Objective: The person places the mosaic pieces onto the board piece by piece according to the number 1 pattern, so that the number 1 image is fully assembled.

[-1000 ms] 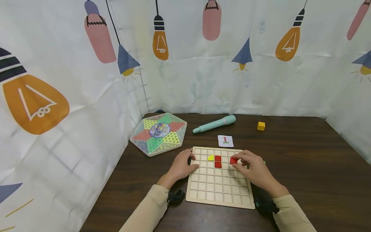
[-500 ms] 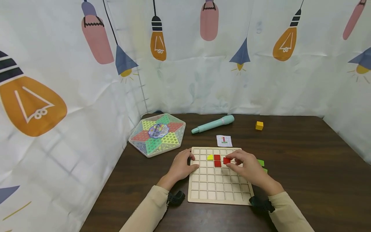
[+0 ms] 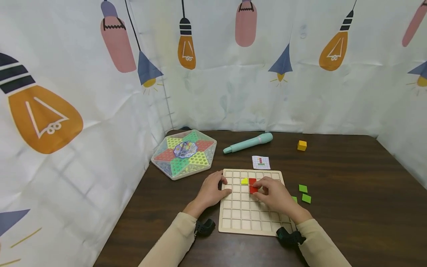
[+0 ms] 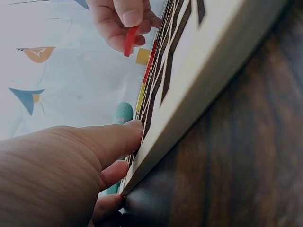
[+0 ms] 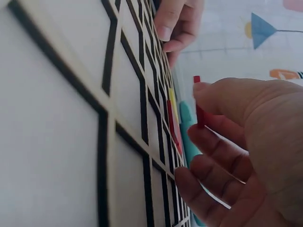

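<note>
A wooden grid board (image 3: 240, 226) lies on the dark table. My left hand (image 3: 210, 191) rests at its upper left edge; in the left wrist view the thumb lies on top and the fingertips touch by the corner. Between thumb and fingers, my right hand (image 3: 277, 196) pinches a thin red square tile (image 5: 200, 116), tilted on edge just above the board. Below and beside it are a red tile (image 3: 252, 181) and a yellow piece with a slanted side (image 3: 244, 181) lying in the grid. My right fingers partly cover the red tiles in the head view.
Several green tiles (image 3: 303, 188) lie right of the board, one partly behind my right hand. Behind the board sit a small patterned card (image 3: 261, 162), a teal wand-shaped object (image 3: 248, 143) and a yellow cube (image 3: 301, 145). A hexagonal star-patterned box (image 3: 183, 154) lies at the left.
My right hand has moved left across the board with the red tile, to the red tiles in the grid. The green tiles have come into view. My left hand stays at the board's edge.
</note>
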`<control>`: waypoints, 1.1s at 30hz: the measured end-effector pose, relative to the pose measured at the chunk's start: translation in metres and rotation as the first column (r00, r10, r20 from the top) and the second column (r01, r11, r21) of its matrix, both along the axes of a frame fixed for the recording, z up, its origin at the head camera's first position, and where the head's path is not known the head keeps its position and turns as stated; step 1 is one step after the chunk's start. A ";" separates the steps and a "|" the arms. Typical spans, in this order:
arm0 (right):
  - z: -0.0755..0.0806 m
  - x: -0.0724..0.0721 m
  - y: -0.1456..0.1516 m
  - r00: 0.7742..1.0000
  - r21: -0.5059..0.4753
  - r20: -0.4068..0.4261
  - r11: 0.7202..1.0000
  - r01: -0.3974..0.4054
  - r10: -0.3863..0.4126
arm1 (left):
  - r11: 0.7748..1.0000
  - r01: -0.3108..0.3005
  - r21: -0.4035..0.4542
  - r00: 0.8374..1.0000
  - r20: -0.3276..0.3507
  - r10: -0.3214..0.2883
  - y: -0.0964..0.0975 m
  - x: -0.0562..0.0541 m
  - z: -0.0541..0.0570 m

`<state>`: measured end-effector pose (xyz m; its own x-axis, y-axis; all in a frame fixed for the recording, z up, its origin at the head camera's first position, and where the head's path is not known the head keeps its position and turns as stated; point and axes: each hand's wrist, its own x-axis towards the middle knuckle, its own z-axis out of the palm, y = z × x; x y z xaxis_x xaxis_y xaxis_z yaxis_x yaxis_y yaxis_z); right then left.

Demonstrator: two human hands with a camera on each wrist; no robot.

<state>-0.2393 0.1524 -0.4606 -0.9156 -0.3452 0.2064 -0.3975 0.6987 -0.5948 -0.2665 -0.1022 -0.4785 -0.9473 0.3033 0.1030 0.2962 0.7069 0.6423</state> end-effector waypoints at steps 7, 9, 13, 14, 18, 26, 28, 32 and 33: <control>-0.009 0.002 0.001 1.000 0.019 0.008 1.000 -0.020 0.020 | 1.000 0.008 0.009 1.000 0.000 -0.008 0.001 0.000 0.001; -0.011 0.002 0.002 1.000 0.014 -0.006 0.999 -0.030 0.030 | 1.000 0.008 0.006 1.000 0.000 -0.008 0.001 0.000 0.000; -0.013 0.004 0.001 1.000 0.030 -0.003 1.000 -0.008 0.008 | 1.000 0.006 0.004 1.000 0.008 -0.006 0.000 0.000 -0.001; -0.014 0.004 0.001 1.000 0.038 0.000 0.999 -0.001 0.001 | 1.000 0.006 0.004 1.000 0.008 -0.006 0.000 0.000 -0.001; -0.014 0.005 0.001 1.000 0.059 0.015 0.998 0.014 -0.015 | 1.000 0.009 0.004 1.000 0.006 -0.009 0.000 0.001 -0.001; -0.013 0.006 0.001 0.999 0.034 0.031 0.999 0.013 -0.014 | 1.000 0.008 -0.003 1.000 0.002 -0.008 0.000 0.000 0.001; -0.014 0.006 0.002 0.999 0.030 0.029 0.999 0.014 -0.015 | 1.000 0.007 -0.006 1.000 0.001 -0.007 0.000 0.000 0.001; -0.015 0.005 0.002 0.999 0.024 0.035 1.000 0.016 -0.017 | 1.000 0.006 -0.006 1.000 0.000 -0.006 0.000 0.000 0.000; -0.015 0.005 0.002 0.999 0.022 0.039 1.000 0.018 -0.019 | 1.000 0.006 -0.006 1.000 0.000 -0.006 0.000 0.000 0.000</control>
